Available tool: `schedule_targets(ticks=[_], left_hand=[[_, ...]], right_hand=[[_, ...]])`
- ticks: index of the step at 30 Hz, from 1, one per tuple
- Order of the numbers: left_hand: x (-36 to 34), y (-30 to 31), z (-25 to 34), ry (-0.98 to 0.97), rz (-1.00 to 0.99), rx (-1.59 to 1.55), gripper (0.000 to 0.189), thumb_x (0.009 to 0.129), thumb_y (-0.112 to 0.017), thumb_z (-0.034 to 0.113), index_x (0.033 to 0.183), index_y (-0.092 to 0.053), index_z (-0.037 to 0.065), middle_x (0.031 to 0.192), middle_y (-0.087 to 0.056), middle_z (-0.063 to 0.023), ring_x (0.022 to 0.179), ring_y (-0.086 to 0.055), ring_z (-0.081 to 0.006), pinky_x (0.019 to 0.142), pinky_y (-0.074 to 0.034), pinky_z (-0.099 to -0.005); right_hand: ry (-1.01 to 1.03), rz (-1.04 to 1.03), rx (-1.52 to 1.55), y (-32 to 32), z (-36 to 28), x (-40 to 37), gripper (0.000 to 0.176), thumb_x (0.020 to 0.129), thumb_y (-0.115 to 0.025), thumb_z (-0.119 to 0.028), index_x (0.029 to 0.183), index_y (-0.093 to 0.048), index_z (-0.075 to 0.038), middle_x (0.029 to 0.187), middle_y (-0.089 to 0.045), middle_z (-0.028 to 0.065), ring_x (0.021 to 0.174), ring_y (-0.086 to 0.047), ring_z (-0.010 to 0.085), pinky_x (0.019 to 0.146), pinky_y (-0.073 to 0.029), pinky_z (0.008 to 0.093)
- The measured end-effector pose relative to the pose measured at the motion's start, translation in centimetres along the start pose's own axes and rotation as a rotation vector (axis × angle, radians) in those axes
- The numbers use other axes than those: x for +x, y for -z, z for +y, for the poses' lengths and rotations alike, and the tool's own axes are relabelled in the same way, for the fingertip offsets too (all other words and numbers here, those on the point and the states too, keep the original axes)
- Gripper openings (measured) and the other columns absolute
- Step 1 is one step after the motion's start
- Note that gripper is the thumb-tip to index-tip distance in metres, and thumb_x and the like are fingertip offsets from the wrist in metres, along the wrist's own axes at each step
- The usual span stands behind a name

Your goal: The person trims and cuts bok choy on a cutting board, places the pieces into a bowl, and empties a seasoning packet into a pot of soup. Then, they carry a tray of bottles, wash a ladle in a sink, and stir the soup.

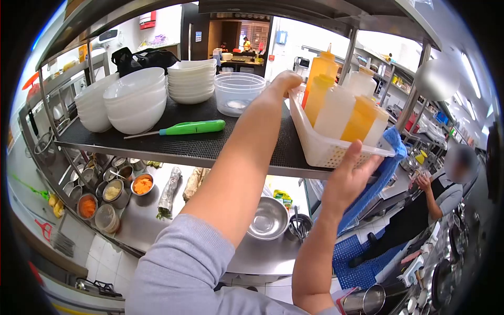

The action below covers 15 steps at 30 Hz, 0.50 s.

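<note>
A white perforated plastic basket (pixel 317 149) sits at the right end of the upper shelf. It holds several squeeze bottles (pixel 334 111), some with yellow or orange contents and some whitish. My left hand (pixel 287 82) reaches across the shelf and grips the basket's far rim; its fingertips are partly hidden. At the near end, my right hand (pixel 346 184) is on the basket's front wall, thumb up against it and fingers toward the corner. A blue cloth (pixel 386 173) hangs off the shelf's end beside that corner.
Stacked white bowls (pixel 137 102), a clear plastic tub (pixel 239 94) and a green-handled tool (pixel 191 127) share the black-matted shelf (pixel 205 149). Below stand a metal bowl (pixel 268 218) and containers of chopped food (pixel 142 185). A co-worker (pixel 428 202) stands at right.
</note>
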<state>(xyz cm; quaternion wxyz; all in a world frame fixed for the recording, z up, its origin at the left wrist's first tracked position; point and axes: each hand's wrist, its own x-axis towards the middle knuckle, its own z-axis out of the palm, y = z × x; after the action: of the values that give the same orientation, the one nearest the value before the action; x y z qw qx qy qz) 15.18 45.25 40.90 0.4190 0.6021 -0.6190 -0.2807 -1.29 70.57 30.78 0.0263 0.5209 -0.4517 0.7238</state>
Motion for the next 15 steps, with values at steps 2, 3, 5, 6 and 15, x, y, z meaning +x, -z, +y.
schedule_targets(ticks=[2, 3, 5, 6, 15], left_hand=[[-0.1, 0.3, 0.0, -0.057, -0.008, 0.149, 0.028, 0.09, -0.05, 0.015, 0.098, -0.071, -0.002, 0.096, -0.071, -0.0176, 0.082, -0.072, -0.0281, 0.069, -0.06, -0.0429], [5.1, 0.6, -2.1, -0.548, -0.069, 0.906, 0.025, 0.089, -0.054, 0.016, 0.092, -0.072, -0.001, 0.093, -0.071, -0.0188, 0.075, -0.072, -0.0283, 0.063, -0.059, -0.044], [4.6, 0.9, -0.7, -0.477, 0.019, 0.728, 0.022, 0.086, -0.057, 0.015, 0.09, -0.072, 0.0, 0.09, -0.071, -0.0186, 0.073, -0.072, -0.0284, 0.063, -0.059, -0.0443], [4.3, 1.1, -0.7, -0.399, 0.103, 0.551, 0.019, 0.082, -0.06, 0.013, 0.089, -0.073, 0.001, 0.087, -0.071, -0.0184, 0.072, -0.072, -0.0285, 0.062, -0.058, -0.0447], [-2.5, 12.8, 2.5, -0.269, -0.114, -0.53, 0.026, 0.087, -0.063, 0.016, 0.107, -0.06, 0.0, 0.1, -0.064, -0.0152, 0.089, -0.068, -0.0281, 0.077, -0.06, -0.0462]], right_hand=[[0.035, 0.243, -0.031, -2.2, -0.1, -0.2, 0.085, 0.1, -0.054, -0.049, 0.149, -0.022, 0.013, 0.15, -0.034, 0.0293, 0.144, -0.029, 0.0357, 0.12, -0.016, 0.0406], [0.041, 0.286, -0.078, -2.7, -0.5, -0.1, 0.082, 0.099, -0.057, -0.045, 0.147, -0.024, 0.013, 0.143, -0.041, 0.0284, 0.133, -0.043, 0.0354, 0.114, -0.031, 0.0413], [0.043, 0.333, 0.157, -4.1, -0.4, 0.4, 0.079, 0.099, -0.058, -0.041, 0.145, -0.025, 0.013, 0.14, -0.043, 0.0267, 0.127, -0.048, 0.0333, 0.107, -0.038, 0.0395], [0.038, 0.373, 0.392, -4.8, -0.4, 0.7, 0.076, 0.098, -0.059, -0.038, 0.144, -0.027, 0.014, 0.136, -0.046, 0.025, 0.121, -0.054, 0.0312, 0.1, -0.046, 0.0376], [-0.056, 0.115, 0.888, 0.6, -4.1, 7.5, 0.033, 0.092, -0.055, -0.026, 0.11, -0.053, 0.002, 0.099, -0.062, 0.0128, 0.094, -0.066, 0.0226, 0.085, -0.054, 0.0362]])
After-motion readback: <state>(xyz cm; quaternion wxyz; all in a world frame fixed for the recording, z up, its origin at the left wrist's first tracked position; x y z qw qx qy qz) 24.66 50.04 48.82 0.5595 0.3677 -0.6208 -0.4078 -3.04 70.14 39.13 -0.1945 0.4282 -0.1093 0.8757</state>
